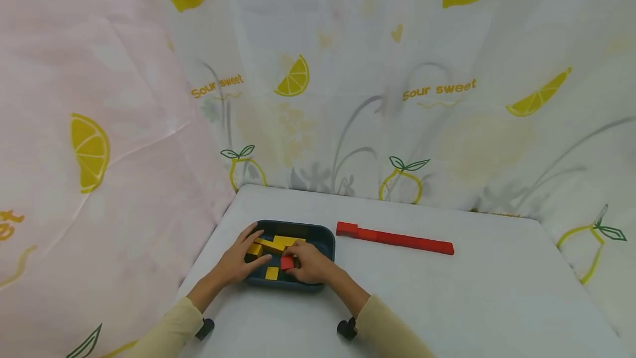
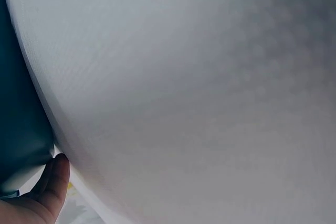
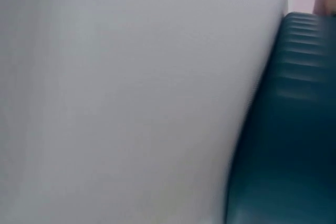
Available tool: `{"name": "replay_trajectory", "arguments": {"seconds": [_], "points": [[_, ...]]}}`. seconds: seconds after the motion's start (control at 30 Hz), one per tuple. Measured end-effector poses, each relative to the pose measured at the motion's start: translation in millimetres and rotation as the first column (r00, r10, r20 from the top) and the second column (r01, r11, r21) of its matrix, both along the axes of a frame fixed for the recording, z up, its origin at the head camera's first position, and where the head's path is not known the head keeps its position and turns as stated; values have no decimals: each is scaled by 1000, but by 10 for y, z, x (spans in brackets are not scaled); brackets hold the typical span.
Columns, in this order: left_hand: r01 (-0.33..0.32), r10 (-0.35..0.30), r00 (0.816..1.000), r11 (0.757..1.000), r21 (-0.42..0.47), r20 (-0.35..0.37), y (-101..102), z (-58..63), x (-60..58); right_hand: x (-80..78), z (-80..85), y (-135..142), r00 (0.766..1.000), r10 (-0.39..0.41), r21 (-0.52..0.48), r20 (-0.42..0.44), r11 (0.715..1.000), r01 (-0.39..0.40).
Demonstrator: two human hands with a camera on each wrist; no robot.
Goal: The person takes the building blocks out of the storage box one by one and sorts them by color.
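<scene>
My right hand [image 1: 310, 264] reaches into a dark teal bin [image 1: 325, 242] and pinches a red block [image 1: 287, 262] between thumb and fingers, low inside the bin. My left hand [image 1: 238, 256] lies over the bin's left side with its fingers spread and its thumb extending inward. Around the hands are yellow blocks: a small cube [image 1: 271, 273] at the front, a long bar [image 1: 270, 245] lying slanted, and others partly covered by the fingers. In the left wrist view, fingers [image 2: 52, 187] show beside the bin's outer wall [image 2: 21, 108].
Right of the bin, several red blocks form a long row [image 1: 397, 238] on the white table [image 1: 447, 291]. Lemon-print cloth [image 1: 358, 98] hangs behind and at the sides. The right wrist view shows mostly white tabletop [image 3: 131, 103] and the bin's outer wall [image 3: 289, 145].
</scene>
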State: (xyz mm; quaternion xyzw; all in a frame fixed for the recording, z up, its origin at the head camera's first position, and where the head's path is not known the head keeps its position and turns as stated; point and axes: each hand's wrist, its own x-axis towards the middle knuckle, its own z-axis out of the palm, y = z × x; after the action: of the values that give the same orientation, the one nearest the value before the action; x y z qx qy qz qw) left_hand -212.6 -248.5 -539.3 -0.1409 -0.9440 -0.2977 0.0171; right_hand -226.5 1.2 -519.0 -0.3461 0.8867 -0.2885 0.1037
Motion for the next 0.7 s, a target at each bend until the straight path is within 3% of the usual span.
{"name": "replay_trajectory", "arguments": {"seconds": [0.13,0.33,0.7], "points": [[3,-3,1000,1000,13,2,12,0,-4,20,2,26,1000,3,-49,7,999,-2],[9,-8,1000,1000,20,-16,12,-6,1,54,19,22,996,64,14,-59,998,-64],[6,-6,1000,1000,23,0,0,-33,-13,75,31,27,996,40,8,-75,999,-39]]}}
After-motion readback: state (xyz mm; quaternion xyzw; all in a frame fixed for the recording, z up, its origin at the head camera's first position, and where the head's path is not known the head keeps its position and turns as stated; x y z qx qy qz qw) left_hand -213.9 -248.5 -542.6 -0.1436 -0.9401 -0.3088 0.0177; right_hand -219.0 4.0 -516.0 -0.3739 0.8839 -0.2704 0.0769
